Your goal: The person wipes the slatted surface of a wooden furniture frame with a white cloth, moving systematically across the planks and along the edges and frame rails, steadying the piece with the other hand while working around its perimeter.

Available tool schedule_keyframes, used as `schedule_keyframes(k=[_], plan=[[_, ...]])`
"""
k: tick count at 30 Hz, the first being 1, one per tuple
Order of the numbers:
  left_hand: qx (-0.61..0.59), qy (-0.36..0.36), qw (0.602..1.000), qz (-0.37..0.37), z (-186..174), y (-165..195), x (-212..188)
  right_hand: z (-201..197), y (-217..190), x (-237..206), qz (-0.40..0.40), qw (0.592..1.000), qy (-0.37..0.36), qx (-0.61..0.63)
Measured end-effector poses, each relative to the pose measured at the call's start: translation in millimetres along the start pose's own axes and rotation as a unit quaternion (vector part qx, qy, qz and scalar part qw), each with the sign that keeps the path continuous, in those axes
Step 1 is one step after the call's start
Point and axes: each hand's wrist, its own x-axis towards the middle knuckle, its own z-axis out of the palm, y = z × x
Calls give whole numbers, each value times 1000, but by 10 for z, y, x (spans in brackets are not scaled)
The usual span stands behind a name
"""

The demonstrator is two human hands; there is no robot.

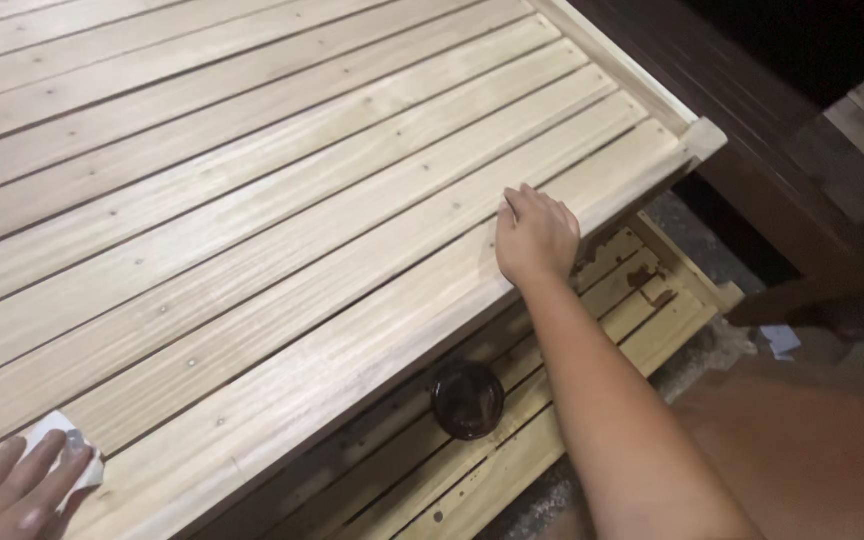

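Note:
A large panel of pale wooden slats [252,200] fills most of the view, tilted away to the upper right. My right hand [534,235] rests palm down on the slat by the panel's near edge, holding nothing. At the bottom left my left hand [12,490] presses a small white cloth pad [67,450] flat against the near slat. Below the panel's edge, a round dark bowl of brown liquid [467,398] sits on a lower slatted frame.
The lower wooden frame [652,320] carries brown stain blotches near its far end. Dark brown boards [742,110] stand at the upper right, with rough concrete floor [722,350] beside them. My bare knee [812,440] is at the lower right.

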Motion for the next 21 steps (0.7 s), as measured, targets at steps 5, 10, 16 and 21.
schedule_keyframes(k=[5,10,16,21], plan=[[-276,482,818,148,-781,14,-77,-1,-19,-29,7,1000,1,2],[-438,299,810,250,-2874,564,426,43,-4,-23,-11,1000,12,14],[-433,374,785,239,-4904,1109,761,4,-17,-33,-49,997,-21,50],[-439,380,787,209,-4887,1110,875,-6,-100,259,-46,974,-91,200]])
